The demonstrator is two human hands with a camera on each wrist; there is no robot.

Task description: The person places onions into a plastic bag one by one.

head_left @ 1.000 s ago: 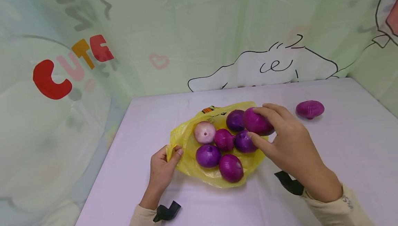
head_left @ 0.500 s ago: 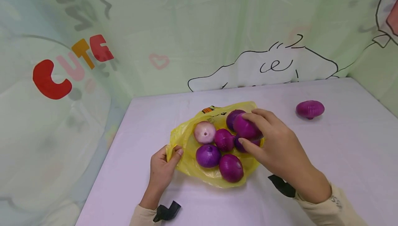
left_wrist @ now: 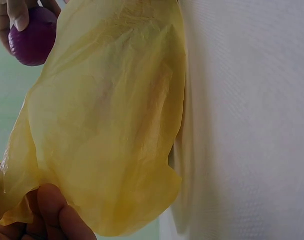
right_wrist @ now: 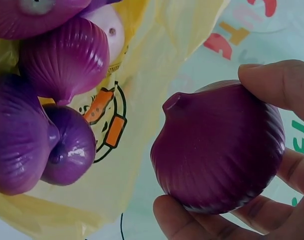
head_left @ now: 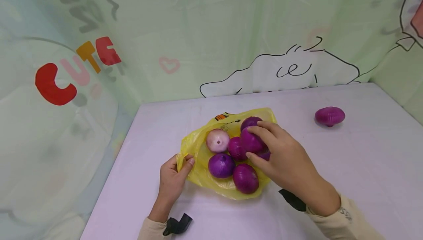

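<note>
My left hand (head_left: 173,177) pinches the left rim of a yellow plastic bag (head_left: 198,179), which lies spread on the table. In the left wrist view the fingers (left_wrist: 52,205) are curled at the bag's edge. My right hand (head_left: 287,155) grips a purple onion (head_left: 252,140) over the bag's right part; the right wrist view shows this onion (right_wrist: 219,150) between thumb and fingers, apart from the bag. Several purple onions (head_left: 221,165) and a pale pinkish onion (head_left: 217,141) sit in the bag. The held onion partly covers some of them.
Another purple onion (head_left: 329,116) lies on the white table (head_left: 357,166) at the back right. A printed curtain (head_left: 165,31) hangs behind the table. Black straps (head_left: 178,224) sit at both wrists.
My right hand has carried its onion leftward and slightly down, farther over the bag. The left hand, the bag and the onion at the back right have stayed in place.
</note>
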